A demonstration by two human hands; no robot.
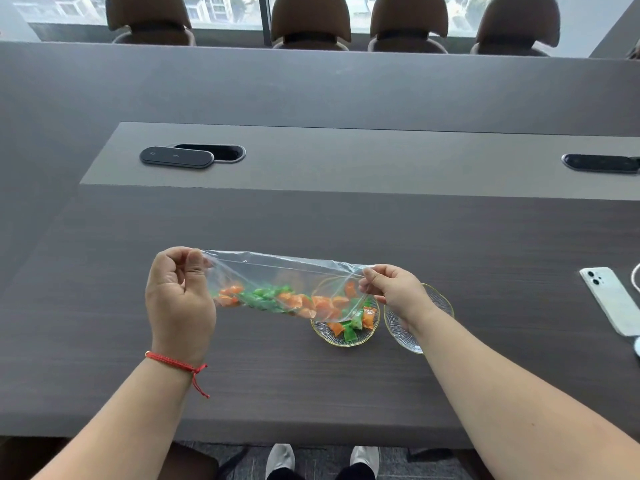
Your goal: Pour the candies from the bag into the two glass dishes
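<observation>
A clear plastic bag (277, 271) hangs stretched sideways above the table, with orange and green candies (273, 299) along its lower edge. My left hand (180, 296) pinches the bag's left end and my right hand (394, 292) pinches its right end. Under the bag's right end stands a glass dish (346, 341) with a gold rim, holding a few orange and green candies. A second glass dish (398, 327) lies just right of it, mostly hidden by my right wrist; no candies show in its visible part.
The dark wooden table (277, 382) has a raised grey centre strip with a black cable box (176, 156) at left and another (602, 163) at right. A white phone (611, 299) lies at the right edge. Chairs line the far side.
</observation>
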